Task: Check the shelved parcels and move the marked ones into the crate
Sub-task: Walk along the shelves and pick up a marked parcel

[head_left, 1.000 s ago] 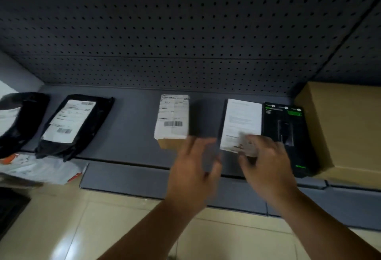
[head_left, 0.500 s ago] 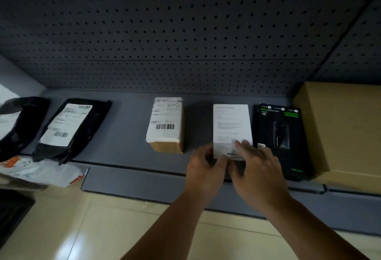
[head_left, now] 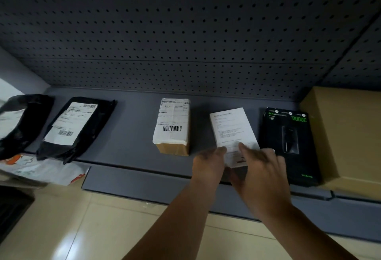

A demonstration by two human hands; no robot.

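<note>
A flat parcel with a white printed sheet on top (head_left: 234, 130) lies on the grey shelf (head_left: 132, 136), tilted a little. My left hand (head_left: 208, 165) grips its near left edge and my right hand (head_left: 261, 169) holds its near right corner, fingers on the sheet. Left of it stands a small brown box with a white barcode label (head_left: 172, 125). Right of it lies a black box with green print (head_left: 288, 144). Two black mailer bags (head_left: 76, 127) (head_left: 18, 123) lie at the shelf's left end. No crate is in view.
A big plain cardboard box (head_left: 346, 134) fills the shelf's right end. A white and orange mailer (head_left: 41, 169) hangs over the shelf's front left edge. A dark object (head_left: 12, 208) sits on the tiled floor (head_left: 82, 228) at bottom left. Perforated back panel (head_left: 185, 33) behind.
My left hand came across from the brown box to the white-sheet parcel. Both hands now hold its near end, and the parcel has turned and slid left, away from the black box.
</note>
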